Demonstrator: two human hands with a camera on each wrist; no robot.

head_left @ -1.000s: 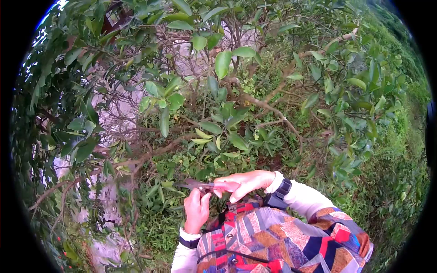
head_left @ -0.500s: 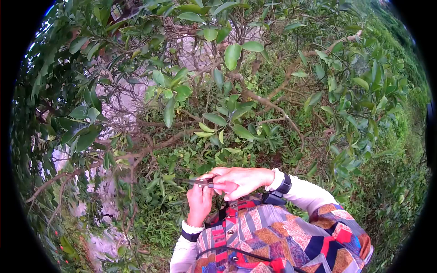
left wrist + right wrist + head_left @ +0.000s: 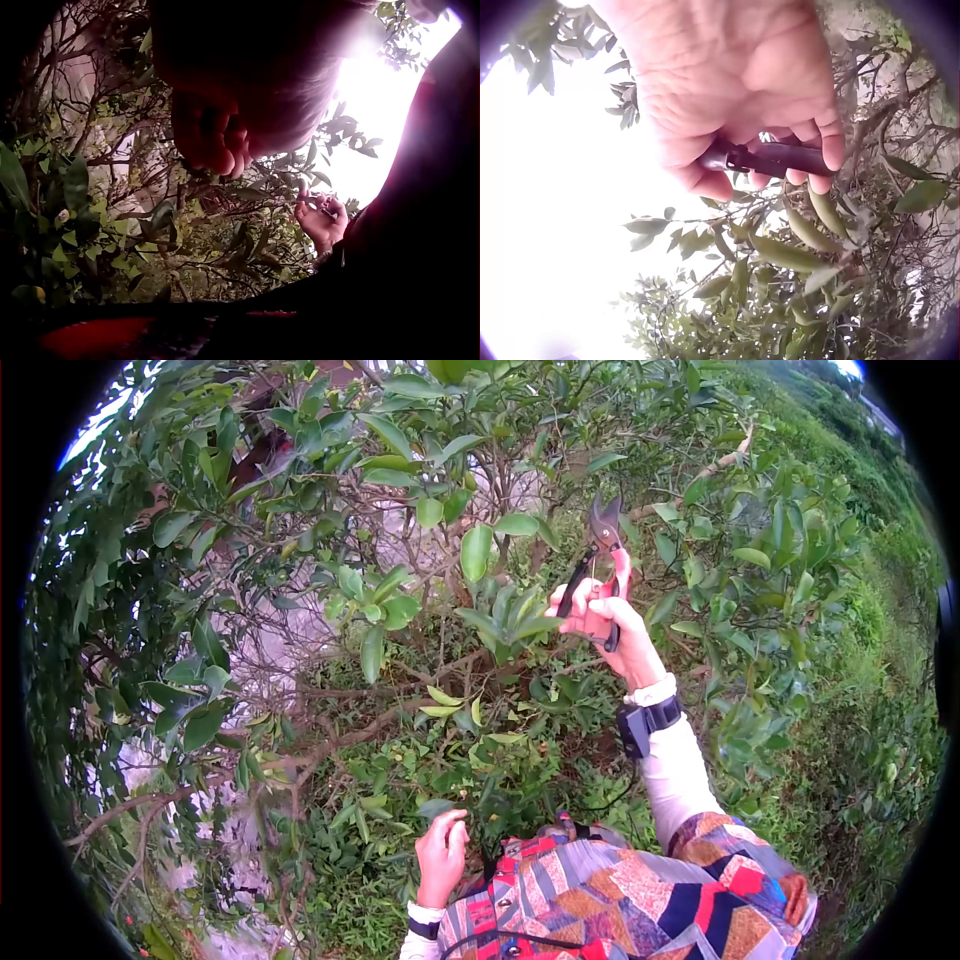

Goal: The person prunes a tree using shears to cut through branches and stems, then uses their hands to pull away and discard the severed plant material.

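Observation:
My right hand (image 3: 628,645) is raised among the branches and grips a pair of pruning shears (image 3: 608,538). The shears point up and away from me, their dark blades parted, with red and black on the handles. From the right wrist, the dark handle ends (image 3: 787,157) lie across my curled fingers, below the palm. My left hand (image 3: 440,860) is low in front of the patterned vest, fingers loosely curled and nothing visible in them. The left wrist view shows its curled fingers (image 3: 217,154) in shadow, with leaves behind.
A leafy tree surrounds the hands. Broad green leaves (image 3: 477,552) hang left of the shears, and a thick bare branch (image 3: 350,738) runs across the lower left. Another branch (image 3: 725,463) rises at upper right. Grass (image 3: 880,610) lies beyond on the right.
Both hands were together at the shears in front of the vest. My right hand has carried the shears up and away into the foliage, while the left has let go and stays low.

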